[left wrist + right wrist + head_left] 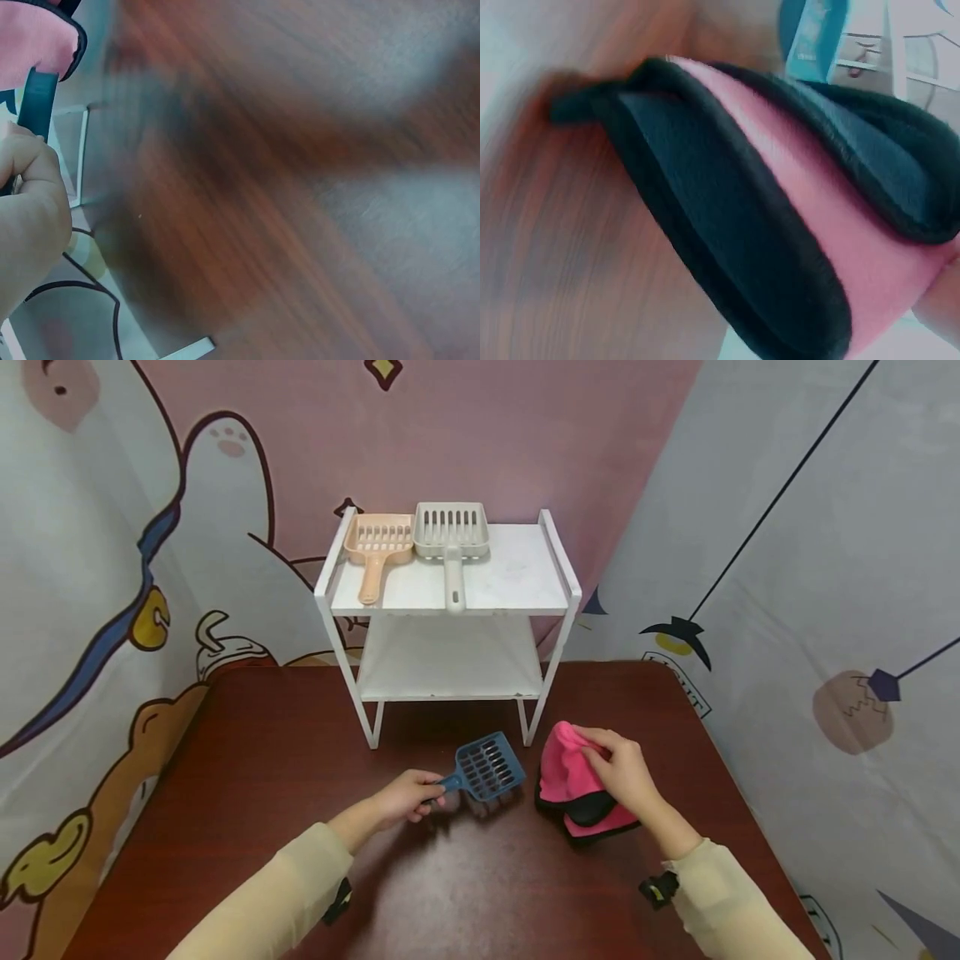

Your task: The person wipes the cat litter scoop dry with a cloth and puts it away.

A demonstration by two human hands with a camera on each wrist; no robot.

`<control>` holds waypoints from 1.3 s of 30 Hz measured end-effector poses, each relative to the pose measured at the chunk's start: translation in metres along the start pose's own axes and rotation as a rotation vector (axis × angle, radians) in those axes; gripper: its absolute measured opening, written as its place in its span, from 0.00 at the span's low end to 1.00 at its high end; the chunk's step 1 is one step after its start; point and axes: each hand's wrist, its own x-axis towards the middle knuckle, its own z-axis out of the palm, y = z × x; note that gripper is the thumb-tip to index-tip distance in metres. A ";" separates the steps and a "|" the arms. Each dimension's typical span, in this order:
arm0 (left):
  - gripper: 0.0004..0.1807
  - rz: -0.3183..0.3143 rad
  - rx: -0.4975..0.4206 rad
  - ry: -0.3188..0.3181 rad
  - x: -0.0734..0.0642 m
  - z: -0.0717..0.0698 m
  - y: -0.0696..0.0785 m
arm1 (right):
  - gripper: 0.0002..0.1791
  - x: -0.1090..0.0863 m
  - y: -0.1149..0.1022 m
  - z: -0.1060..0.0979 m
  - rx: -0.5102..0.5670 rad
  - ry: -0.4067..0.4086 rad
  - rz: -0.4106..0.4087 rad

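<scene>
My left hand (408, 795) grips the handle of a blue slotted litter scoop (491, 767), its head pointing right over the table. In the left wrist view the fingers wrap round the dark blue handle (36, 109). To the right, my right hand (621, 768) pinches the top of a pink cloth (562, 768) with black edging, bunched up close beside the scoop's head. The right wrist view shows the folded cloth (802, 187) large, with its dark underside (720, 202) and the blue scoop (817, 37) behind it.
A white two-tier rack (517, 568) stands at the back of the dark red-brown table (262, 810). On its top shelf lie a peach slotted scoop (372, 572) and an off-white one (453, 572), handles toward me. Cartoon-printed fabric (525, 435) hangs behind and at both sides.
</scene>
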 end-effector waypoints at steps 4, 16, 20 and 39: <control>0.17 -0.053 0.023 0.021 0.000 0.000 0.011 | 0.18 0.006 -0.004 -0.002 0.227 -0.114 0.157; 0.17 -0.033 0.111 -0.011 0.003 0.019 0.036 | 0.19 0.010 -0.044 0.038 0.392 -0.344 0.145; 0.15 -0.024 0.133 -0.024 0.004 0.022 0.044 | 0.18 0.005 -0.054 0.057 0.283 -0.410 0.016; 0.17 -0.030 0.131 -0.119 -0.008 0.007 0.047 | 0.18 0.005 -0.047 0.030 -0.060 -0.666 -0.234</control>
